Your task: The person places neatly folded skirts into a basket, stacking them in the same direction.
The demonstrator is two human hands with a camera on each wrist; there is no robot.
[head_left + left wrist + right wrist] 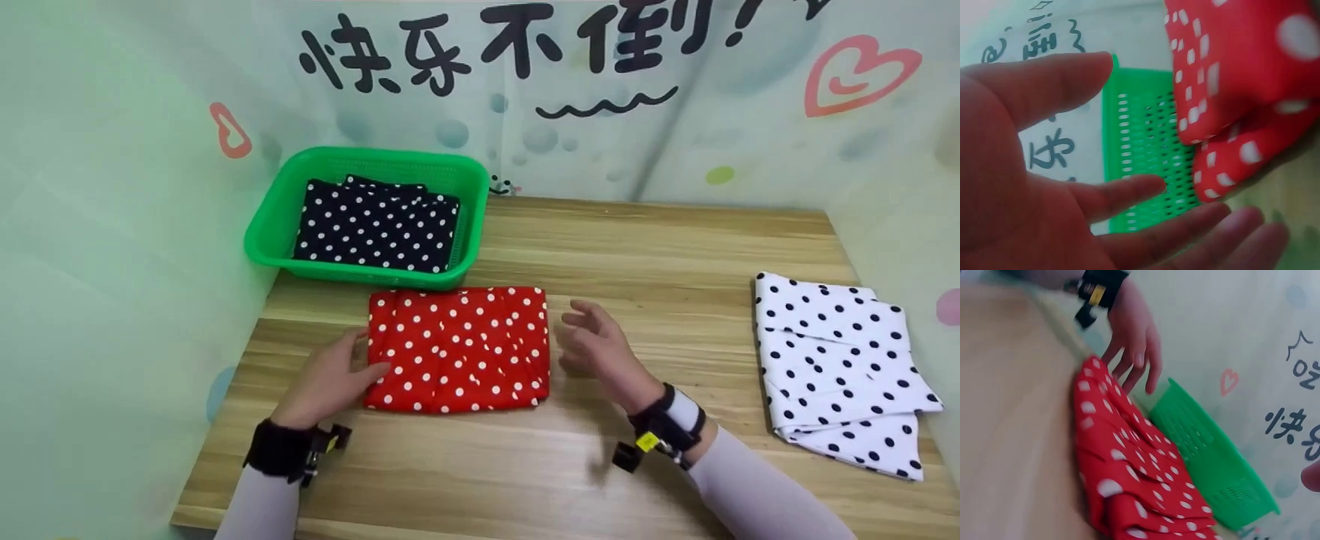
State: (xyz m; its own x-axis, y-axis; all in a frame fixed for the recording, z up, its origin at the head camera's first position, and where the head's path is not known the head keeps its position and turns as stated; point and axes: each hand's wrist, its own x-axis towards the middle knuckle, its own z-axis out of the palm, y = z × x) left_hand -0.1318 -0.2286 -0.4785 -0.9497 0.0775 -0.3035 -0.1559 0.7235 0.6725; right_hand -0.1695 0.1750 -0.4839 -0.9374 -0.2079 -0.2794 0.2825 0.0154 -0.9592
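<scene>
A folded red cloth with white dots (457,352) lies flat on the wooden table, in front of the basket. At its left edge is my left hand (322,379), thumb spread from the fingers; the left wrist view shows the fingers extended and nothing held. Just off the cloth's right side, my right hand (607,356) hovers with loosely bent fingers and holds nothing. Behind the cloth stands a green plastic basket (364,274), with folded navy cloth with white dots (379,229) inside. The right wrist view shows the red cloth's layered folds (1134,461).
A folded white cloth with black dots (840,367) lies at the table's right side, its front corner skewed. Printed sheets form a wall (600,150) behind the table (660,255) and along both sides.
</scene>
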